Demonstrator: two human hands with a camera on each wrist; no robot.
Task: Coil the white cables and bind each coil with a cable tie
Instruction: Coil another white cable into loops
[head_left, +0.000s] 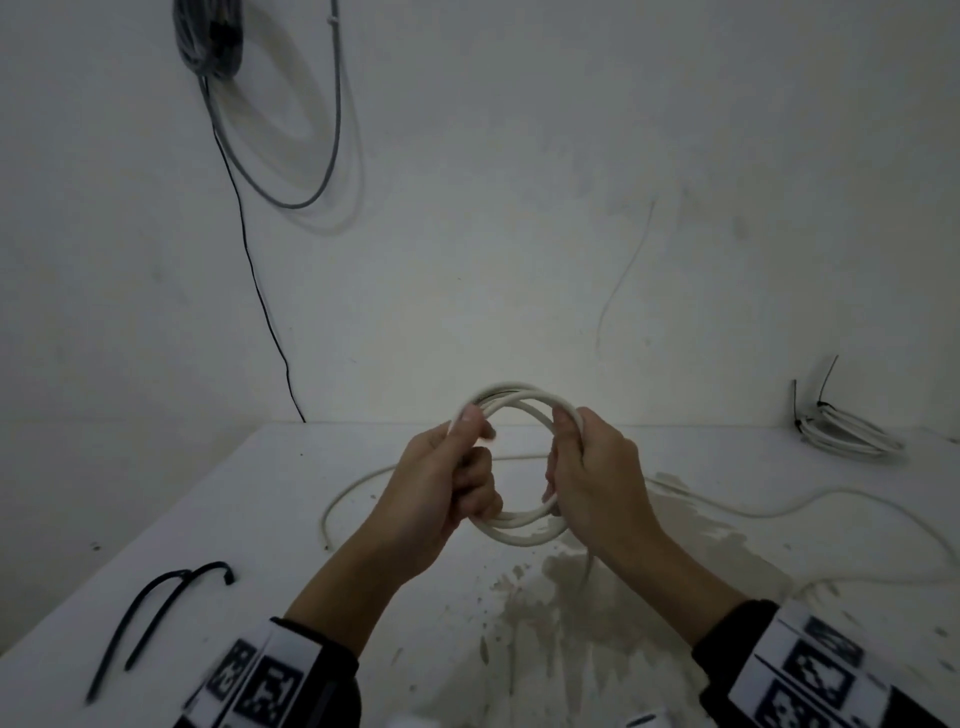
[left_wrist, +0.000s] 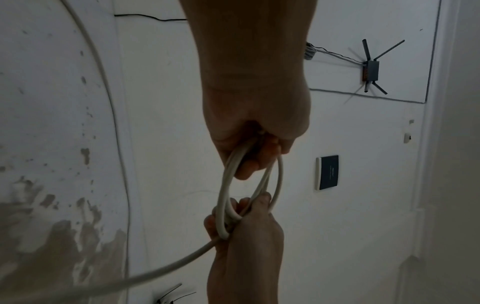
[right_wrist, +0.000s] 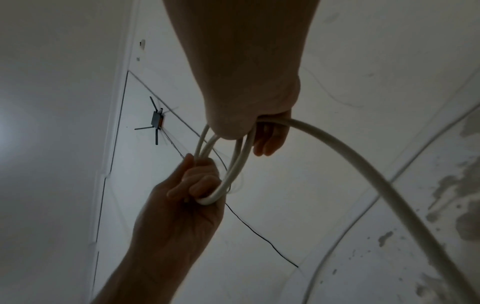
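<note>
I hold a coil of white cable upright above the white table, several loops thick. My left hand grips its left side, thumb on top of the loops. Gripping the right side is my right hand, fingers curled round the strands. The cable's loose tail runs from that hand across the table to the right, and another stretch lies behind the left hand. In the left wrist view the left hand and right hand clasp the coil. The right wrist view shows the coil and tail.
A finished white coil bound with a black cable tie lies at the back right. Loose black cable ties lie at the front left. A grey cable bundle hangs on the wall, and a brownish stain marks the table below my hands.
</note>
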